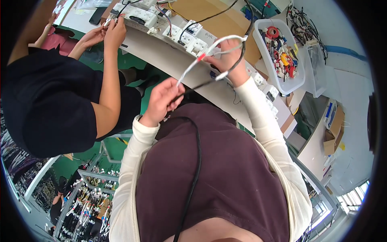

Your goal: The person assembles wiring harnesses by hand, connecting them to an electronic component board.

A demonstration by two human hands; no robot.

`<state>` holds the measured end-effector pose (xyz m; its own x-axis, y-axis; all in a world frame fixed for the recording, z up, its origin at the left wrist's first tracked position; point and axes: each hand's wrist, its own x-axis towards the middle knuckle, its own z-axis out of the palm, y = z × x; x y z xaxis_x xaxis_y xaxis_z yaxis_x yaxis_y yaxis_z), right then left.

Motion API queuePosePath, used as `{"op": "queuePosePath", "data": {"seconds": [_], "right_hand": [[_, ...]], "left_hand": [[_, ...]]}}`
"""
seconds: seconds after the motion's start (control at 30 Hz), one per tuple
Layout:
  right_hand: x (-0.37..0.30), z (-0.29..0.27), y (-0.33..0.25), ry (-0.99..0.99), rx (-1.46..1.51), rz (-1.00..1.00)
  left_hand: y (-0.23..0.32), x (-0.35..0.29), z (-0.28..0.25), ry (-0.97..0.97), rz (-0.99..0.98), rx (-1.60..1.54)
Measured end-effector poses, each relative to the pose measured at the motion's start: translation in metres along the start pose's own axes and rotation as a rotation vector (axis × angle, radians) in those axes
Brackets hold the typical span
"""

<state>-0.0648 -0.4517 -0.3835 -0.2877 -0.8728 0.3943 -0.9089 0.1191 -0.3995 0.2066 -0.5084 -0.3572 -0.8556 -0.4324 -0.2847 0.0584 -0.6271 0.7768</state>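
My left hand [163,99] is closed, pinching the lower end of a white cable [186,74]. A black cable [201,84] with a white sleeve on it also runs into these fingers. My right hand [229,60] is raised over the table edge, its fingers curled round the looped white cable. Near my right thumb, a red band [201,57] wraps the white cable. Another stretch of black cable [197,141] hangs down across my dark top; where it starts is hidden beside my left hand.
White sockets [197,46] line the table [157,46]. At the right stands a clear plastic bin [262,52] of red, yellow and white pieces, beside bundled black cables [302,22]. On the left a co-worker [60,101] handles parts. Racks of cables [88,201] stand at lower left.
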Motion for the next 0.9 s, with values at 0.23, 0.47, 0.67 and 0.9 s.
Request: {"op": "queuePosePath", "data": {"seconds": [0.23,0.47,0.67,0.9], "right_hand": [[-0.018,-0.003,-0.009,-0.216,0.122,0.347],[-0.083,-0.012,-0.069,-0.292,0.734,0.288],[-0.071,0.044,-0.056,-0.356,0.766,0.031],[-0.067,-0.017,-0.061,0.106,0.787,0.161]], "left_hand": [[0.054,0.061,0.030,-0.026,0.064,-0.233],[0.080,0.092,0.037,-0.126,0.100,-0.295],[0.095,0.099,0.038,-0.133,0.097,-0.251],[0.084,0.066,0.010,0.207,0.128,0.581]]}}
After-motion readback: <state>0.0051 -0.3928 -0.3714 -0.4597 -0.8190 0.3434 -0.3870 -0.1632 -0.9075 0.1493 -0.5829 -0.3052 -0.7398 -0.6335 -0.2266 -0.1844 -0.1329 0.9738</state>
